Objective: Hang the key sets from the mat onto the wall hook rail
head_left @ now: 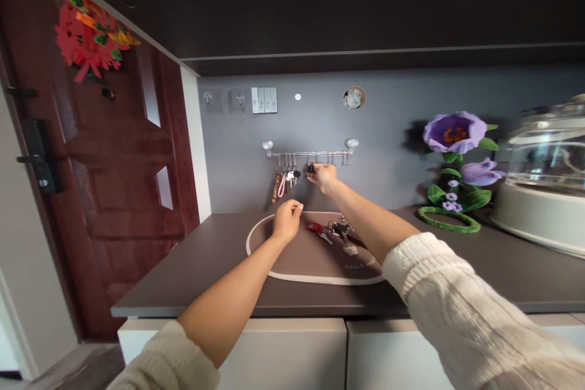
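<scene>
My right hand (324, 177) pinches a black-headed key (311, 169) by its ring, up at the hooks of a clear wall-mounted rail (311, 153). Whether the ring is on a hook cannot be made out. To the left, several keys (291, 175) hang from the rail, with a pink strap (282, 186) and a brown tag (275, 190) among them. My left hand (288, 220) is closed above the mat, its fingertips together and nothing visible in them. On the brown mat (283, 265) lie a red key holder (314, 228) and a bunch of keys (340, 228).
A purple knitted flower (456, 133) with a green ring base stands on the counter (183, 274) at right, beside a white appliance with a clear dome (539, 207). A dark shelf (320, 6) overhangs the counter. At left is a red-brown door (123, 195).
</scene>
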Available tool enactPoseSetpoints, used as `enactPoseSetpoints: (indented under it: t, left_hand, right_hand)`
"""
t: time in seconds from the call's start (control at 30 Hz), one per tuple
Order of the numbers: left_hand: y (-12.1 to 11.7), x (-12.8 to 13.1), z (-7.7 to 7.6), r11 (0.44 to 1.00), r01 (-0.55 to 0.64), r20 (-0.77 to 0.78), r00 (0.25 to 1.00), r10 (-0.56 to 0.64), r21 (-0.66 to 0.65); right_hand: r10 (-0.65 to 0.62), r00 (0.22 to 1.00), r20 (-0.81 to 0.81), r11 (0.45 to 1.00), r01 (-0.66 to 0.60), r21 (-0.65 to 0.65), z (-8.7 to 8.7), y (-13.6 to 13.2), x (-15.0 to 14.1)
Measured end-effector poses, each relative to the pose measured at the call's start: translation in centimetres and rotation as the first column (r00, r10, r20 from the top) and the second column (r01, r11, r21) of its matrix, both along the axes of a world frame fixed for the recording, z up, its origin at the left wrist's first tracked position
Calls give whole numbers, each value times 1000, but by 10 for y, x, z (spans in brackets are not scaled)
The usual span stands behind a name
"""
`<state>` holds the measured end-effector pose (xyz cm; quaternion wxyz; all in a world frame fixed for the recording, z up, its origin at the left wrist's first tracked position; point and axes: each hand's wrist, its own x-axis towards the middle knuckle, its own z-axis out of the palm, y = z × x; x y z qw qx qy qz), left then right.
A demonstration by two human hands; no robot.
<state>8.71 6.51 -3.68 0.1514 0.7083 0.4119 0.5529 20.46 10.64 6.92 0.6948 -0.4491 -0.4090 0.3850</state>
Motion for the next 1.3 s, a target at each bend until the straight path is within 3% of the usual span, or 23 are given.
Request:
enactPoseSetpoints:
  t: [0.47, 0.77, 1.3]
  left_hand:
    - [2, -2, 0, 999, -33, -32, 999, 34, 33]
    - [5, -3, -1, 999, -31, -31, 999, 32, 36]
    - [-3, -2, -5, 999, 19, -131, 991, -15, 30]
  right_hand:
    - [-37, 999, -17, 996, 36, -87, -3, 16, -1]
    - [-27, 998, 64, 996, 33, -88, -11, 18, 3]
    - [-24, 972, 232, 995, 45, -86, -10, 13, 15]
